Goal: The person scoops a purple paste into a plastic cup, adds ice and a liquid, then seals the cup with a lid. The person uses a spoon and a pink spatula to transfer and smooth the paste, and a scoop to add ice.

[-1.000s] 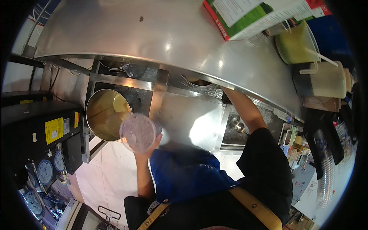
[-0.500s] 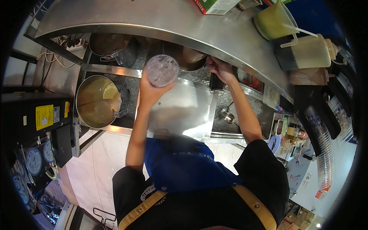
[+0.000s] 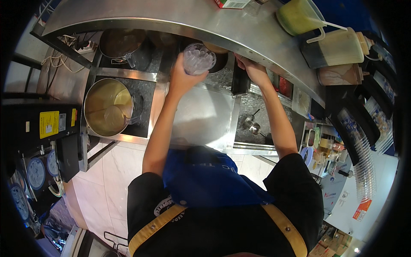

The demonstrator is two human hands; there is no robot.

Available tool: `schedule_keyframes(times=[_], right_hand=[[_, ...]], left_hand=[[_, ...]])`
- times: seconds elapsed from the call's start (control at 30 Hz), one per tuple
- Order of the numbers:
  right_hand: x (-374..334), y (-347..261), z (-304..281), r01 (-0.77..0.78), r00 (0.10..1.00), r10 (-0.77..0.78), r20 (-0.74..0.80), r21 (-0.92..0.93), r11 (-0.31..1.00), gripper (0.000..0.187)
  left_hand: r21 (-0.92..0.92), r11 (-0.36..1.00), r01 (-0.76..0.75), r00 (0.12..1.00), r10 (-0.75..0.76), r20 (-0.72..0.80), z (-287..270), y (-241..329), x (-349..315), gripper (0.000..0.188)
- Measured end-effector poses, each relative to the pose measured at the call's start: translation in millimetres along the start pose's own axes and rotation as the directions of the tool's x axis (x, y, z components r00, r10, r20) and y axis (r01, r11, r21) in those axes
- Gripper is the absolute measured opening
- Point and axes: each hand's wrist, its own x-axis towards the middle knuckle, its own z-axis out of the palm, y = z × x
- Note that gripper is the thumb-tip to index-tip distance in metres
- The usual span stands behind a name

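A clear cup full of ice [image 3: 199,60] is held by my left hand [image 3: 183,82], whose fingers wrap round its side. The cup is just in front of a dark round pot [image 3: 221,64], under the edge of the upper steel shelf. A pale, rounded thing [image 3: 215,47] shows over that pot, partly hidden by the shelf edge. My right hand [image 3: 252,72] reaches in under the same edge, to the right of the pot. Its fingers are curled, and the shelf hides their tips and whatever they may hold.
At left, a steel pot of yellowish liquid [image 3: 108,92] contains a jug; another pot [image 3: 122,45] stands behind. Metal scoops [image 3: 253,127] lie on ice at right. The shelf [image 3: 171,15] overhangs the wells and carries a yellow-green jug [image 3: 299,19]. Stacked clear cups [image 3: 361,171] are far right.
My left hand has carried the cup of ice to the right and farther away, up to the dark pot. The right hand has shifted slightly right, and the pale thing is more hidden.
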Motion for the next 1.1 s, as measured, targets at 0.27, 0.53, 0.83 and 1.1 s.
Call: schedule_keyframes(times=[0.27, 0.53, 0.83, 1.1], right_hand=[[4, 10, 2, 0.209, 0.954, -0.272, -0.125, -0.372, 0.905, 0.029], [7, 14, 0, 0.411, 0.86, -0.506, -0.07, -0.494, 0.767, 0.028], [-3, 6, 7, 0.358, 0.902, -0.419, -0.107, -0.357, 0.863, 0.03], [-10, -4, 13, 0.249, 0.948, -0.276, -0.157, -0.174, 0.953, 0.029]], left_hand=[[0.042, 0.999, 0.018, 1.0, -0.018, 0.006, 6, -4, 10, 0.077], [0.003, 1.0, -0.016, 1.0, 0.016, -0.013, 13, -3, 14, 0.083], [0.054, 0.998, -0.03, 0.999, 0.03, -0.014, 16, -4, 15, 0.084], [0.048, 0.994, -0.098, 0.994, 0.1, -0.048, 19, 1, 13, 0.084]])
